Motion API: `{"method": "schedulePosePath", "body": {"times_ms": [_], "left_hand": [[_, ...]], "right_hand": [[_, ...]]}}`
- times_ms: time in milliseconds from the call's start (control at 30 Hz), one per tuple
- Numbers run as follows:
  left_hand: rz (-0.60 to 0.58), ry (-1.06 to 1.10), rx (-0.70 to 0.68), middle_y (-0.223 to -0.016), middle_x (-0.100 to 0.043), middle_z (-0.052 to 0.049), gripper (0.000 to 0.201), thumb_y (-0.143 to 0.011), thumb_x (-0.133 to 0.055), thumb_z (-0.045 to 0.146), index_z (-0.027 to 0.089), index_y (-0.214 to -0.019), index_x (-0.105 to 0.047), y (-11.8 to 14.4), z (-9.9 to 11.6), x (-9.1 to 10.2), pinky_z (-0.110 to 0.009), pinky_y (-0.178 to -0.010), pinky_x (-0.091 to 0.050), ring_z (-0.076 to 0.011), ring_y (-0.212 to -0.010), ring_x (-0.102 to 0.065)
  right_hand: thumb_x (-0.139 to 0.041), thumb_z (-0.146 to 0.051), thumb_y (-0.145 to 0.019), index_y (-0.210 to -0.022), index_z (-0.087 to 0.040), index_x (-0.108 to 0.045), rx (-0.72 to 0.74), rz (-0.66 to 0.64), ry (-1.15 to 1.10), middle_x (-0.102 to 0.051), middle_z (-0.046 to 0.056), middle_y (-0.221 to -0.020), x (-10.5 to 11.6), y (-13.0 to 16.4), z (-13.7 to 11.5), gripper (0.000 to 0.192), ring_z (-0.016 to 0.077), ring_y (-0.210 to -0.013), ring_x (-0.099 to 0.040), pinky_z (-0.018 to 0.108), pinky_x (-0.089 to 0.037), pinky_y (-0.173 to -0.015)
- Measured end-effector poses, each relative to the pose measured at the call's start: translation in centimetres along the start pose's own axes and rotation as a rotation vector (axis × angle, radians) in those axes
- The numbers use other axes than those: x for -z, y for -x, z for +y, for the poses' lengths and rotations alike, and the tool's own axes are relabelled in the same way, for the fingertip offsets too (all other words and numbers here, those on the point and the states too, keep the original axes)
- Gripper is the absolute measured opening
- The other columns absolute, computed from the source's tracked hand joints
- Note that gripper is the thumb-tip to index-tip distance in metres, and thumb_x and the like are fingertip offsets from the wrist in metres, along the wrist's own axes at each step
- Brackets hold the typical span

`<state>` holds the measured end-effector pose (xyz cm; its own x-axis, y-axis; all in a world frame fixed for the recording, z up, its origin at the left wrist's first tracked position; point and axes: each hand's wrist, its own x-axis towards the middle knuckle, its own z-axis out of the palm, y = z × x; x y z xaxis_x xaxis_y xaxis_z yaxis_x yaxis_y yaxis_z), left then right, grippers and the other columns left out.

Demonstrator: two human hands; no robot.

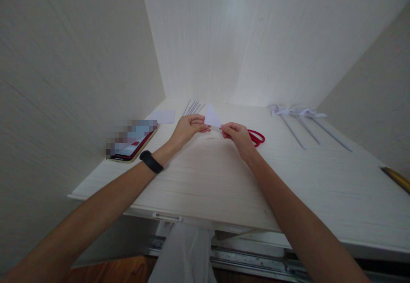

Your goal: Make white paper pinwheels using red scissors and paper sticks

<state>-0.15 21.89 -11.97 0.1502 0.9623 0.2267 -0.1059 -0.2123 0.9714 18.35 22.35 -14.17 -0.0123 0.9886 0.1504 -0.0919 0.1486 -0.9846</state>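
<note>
While both arms reach out over the white table (224, 180), the head view shows the left hand (187, 130) and the right hand (236, 136) meeting over the far middle of the tabletop, each pinching a small white paper triangle (212, 116). The left fingers grip its left edge and the right fingertips close on its lower right corner, so the paper is held up just above the surface, its point tilted away from the person. It looks like a fold being formed or sharpened. To do that well, I judge that the two pinches should stay close to the crease, the edges should be lined up before any pressure goes on, and the paper should be pressed flat on the table rather than creased in the air.

Just right of the right hand, partly behind it, lie red scissors (257, 137). At the far right rest three white paper pinwheels on sticks (301, 122). Beyond the left hand is a bundle of thin sticks (193, 107), and left of those a flat white paper sheet (164, 116). A phone (132, 146) lies near the left edge, and a black wristband (151, 162) circles the left wrist.
</note>
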Motion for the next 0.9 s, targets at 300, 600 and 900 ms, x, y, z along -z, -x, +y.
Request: {"method": "schedulePosePath", "body": {"times_ms": [300,600,900], "left_hand": [[0.078,-0.01,-0.073,-0.076,-0.074,-0.007,0.027,-0.065,-0.079,0.032,0.013,-0.083,-0.071,0.19,0.21,-0.12,-0.033,-0.079,-0.057,-0.0184,-0.075,-0.071],[0.053,-0.011,-0.146,-0.075,-0.072,-0.004,0.023,-0.068,-0.077,0.035,0.015,-0.076,-0.07,0.61,0.46,-0.49,-0.029,-0.072,-0.056,-0.0159,-0.072,-0.068],[0.017,-0.072,-0.172,-0.083,-0.072,-0.005,0.022,-0.071,-0.073,0.033,0.016,-0.084,-0.071,0.53,0.44,-0.4,-0.027,-0.072,-0.054,-0.0172,-0.08,-0.068]], "right_hand": [[-0.065,-0.035,-0.067,-0.062,-0.017,-0.062,0.082,-0.218,0.243,-0.058,-0.003,-0.056,-0.71,0.87,-0.04,0.019,0.0097,-0.054,-0.051,0.025,-0.042,-0.058],[-0.062,-0.035,-0.071,-0.064,-0.018,-0.06,0.164,-0.269,0.308,-0.056,-0.003,-0.057,-0.58,0.7,0.23,0.019,0.0106,-0.054,-0.05,0.026,-0.039,-0.058],[-0.062,-0.035,-0.072,-0.066,-0.019,-0.059,0.168,-0.182,0.32,-0.057,-0.003,-0.058,-0.54,0.77,0.22,0.017,0.0107,-0.054,-0.051,0.025,-0.04,-0.057]]}}
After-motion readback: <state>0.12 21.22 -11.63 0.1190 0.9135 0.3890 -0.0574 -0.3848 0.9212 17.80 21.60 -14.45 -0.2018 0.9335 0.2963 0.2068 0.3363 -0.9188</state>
